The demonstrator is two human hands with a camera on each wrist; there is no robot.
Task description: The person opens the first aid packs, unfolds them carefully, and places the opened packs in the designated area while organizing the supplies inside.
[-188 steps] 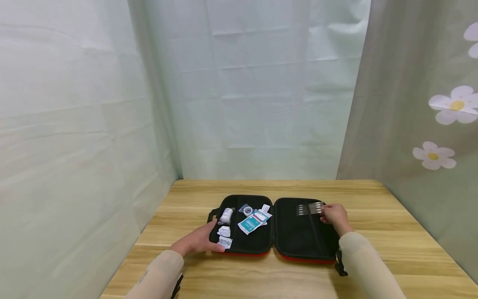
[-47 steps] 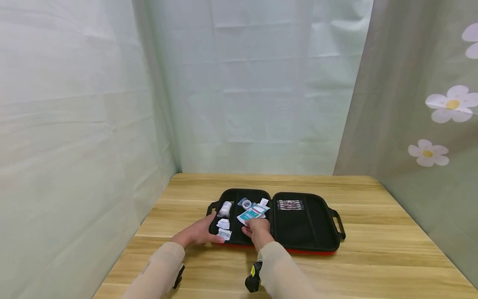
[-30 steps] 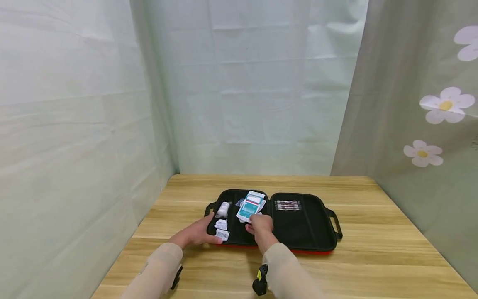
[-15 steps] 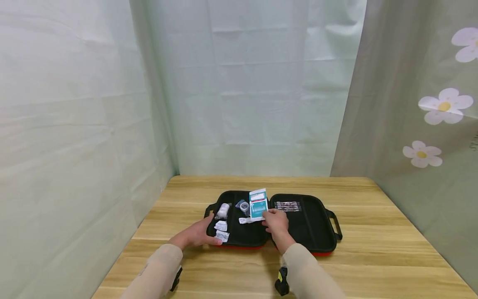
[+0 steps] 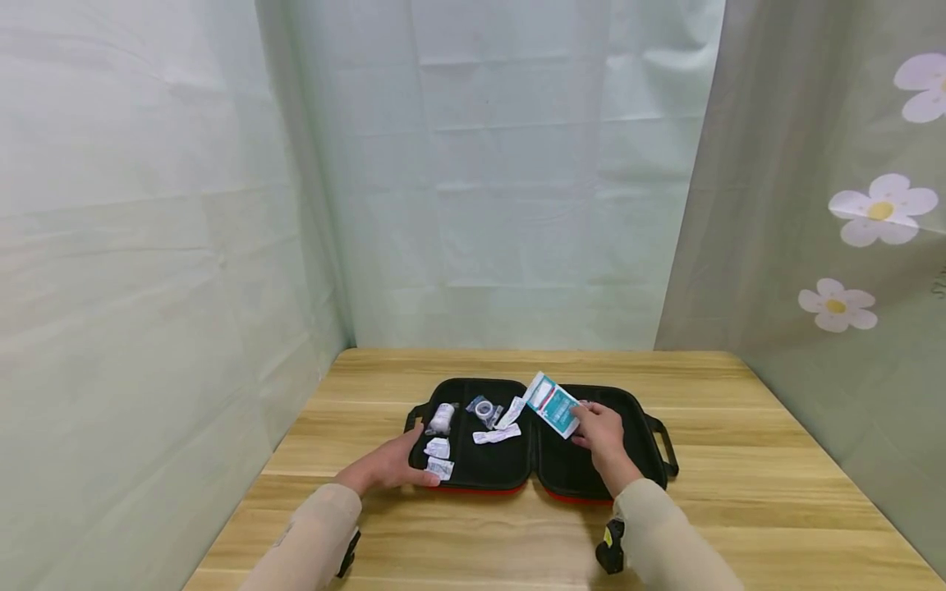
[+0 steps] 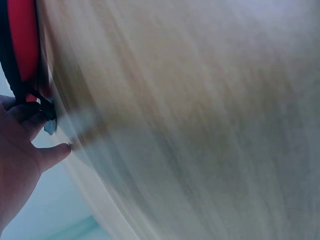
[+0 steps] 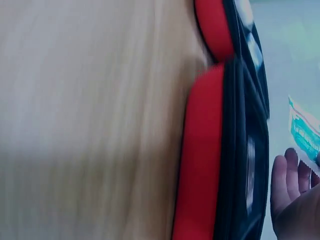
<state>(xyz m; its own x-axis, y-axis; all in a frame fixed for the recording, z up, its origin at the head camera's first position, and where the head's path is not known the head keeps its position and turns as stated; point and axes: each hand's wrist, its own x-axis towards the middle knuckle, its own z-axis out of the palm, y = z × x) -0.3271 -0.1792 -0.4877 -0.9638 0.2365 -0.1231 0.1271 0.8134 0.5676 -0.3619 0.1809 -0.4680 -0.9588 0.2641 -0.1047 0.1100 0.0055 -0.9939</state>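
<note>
A black-lined, red-shelled zip case (image 5: 502, 472) lies open on the table. My left hand (image 5: 388, 464) holds its left corner, the thumb along the front rim and the fingers by the handle (image 6: 47, 107). Above the hinge and right half (image 5: 562, 476), my right hand (image 5: 604, 433) pinches a flat teal-and-white packet (image 5: 550, 404) by its lower right edge. The packet is tilted. In the right wrist view the packet (image 7: 304, 131) is above the case, partly cut off. A clear strip of small items in the right half is mostly hidden behind the right hand.
The left half contains a white wrapped roll (image 5: 442, 419), a roll of tape (image 5: 484, 409), two white sachets beside my left thumb and two narrow white packets (image 5: 497, 434). The right half's handle (image 5: 663, 443) sticks out rightward. Curtains surround the wooden table (image 5: 473, 542).
My right hand laid the clear strip in the right half, then took the teal packet from the left half and carried it rightward, uncovering the narrow white packets. The left hand stays put.
</note>
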